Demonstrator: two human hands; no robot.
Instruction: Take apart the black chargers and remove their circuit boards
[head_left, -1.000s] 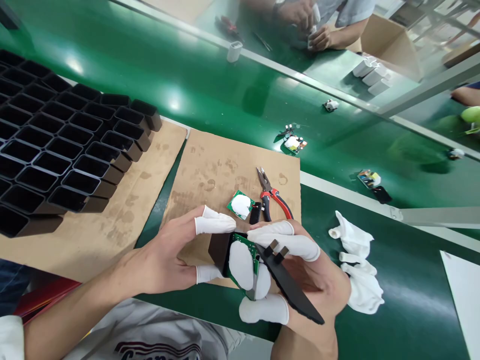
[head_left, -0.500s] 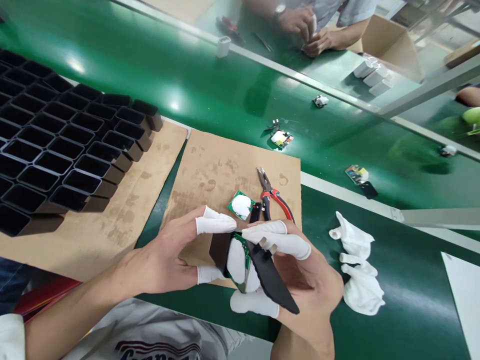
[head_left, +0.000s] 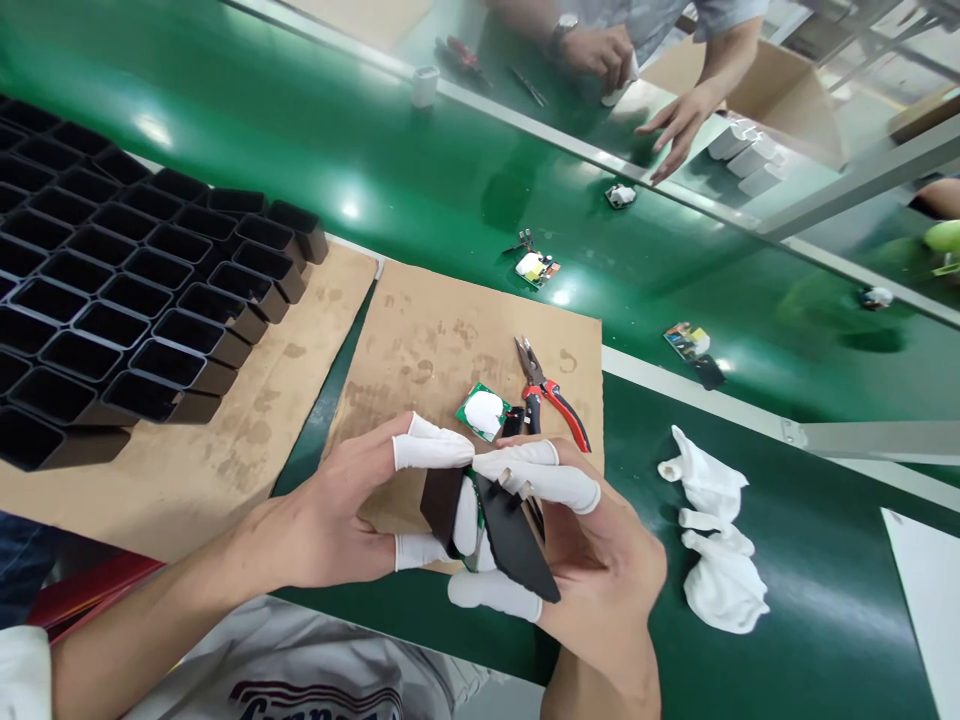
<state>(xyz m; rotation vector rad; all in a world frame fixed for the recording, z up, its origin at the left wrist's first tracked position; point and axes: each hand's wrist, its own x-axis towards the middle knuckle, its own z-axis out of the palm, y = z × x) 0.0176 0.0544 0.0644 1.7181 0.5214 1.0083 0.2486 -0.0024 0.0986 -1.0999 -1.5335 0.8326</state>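
My left hand (head_left: 330, 510), with white finger cots on its fingertips, grips a black plastic housing (head_left: 438, 505) between thumb and fingers. In my right hand (head_left: 615, 540), also with finger cots, is a black end cover (head_left: 517, 540) with metal plug prongs. A circuit board (head_left: 466, 518) with white filler sits between the two, partly inside the housing. The cover stands tilted and apart from the housing's rim. Just beyond my fingers, another green circuit board (head_left: 484, 411) with a white patch lies on the cardboard (head_left: 397, 340), beside red-handled pliers (head_left: 541, 385).
Rows of black housings (head_left: 112, 290) stand at the left. Several circuit boards, one of them here (head_left: 536, 268), lie on the green belt (head_left: 435, 190). Crumpled white finger cots (head_left: 720, 540) rest at the right. Across a metal rail, a co-worker's hand (head_left: 686, 125) reaches toward the belt.
My right hand has moved left, bringing the cover closer and the board deeper into the housing. Boards on the belt have shifted left. The co-worker's hands have separated, one reaching out.
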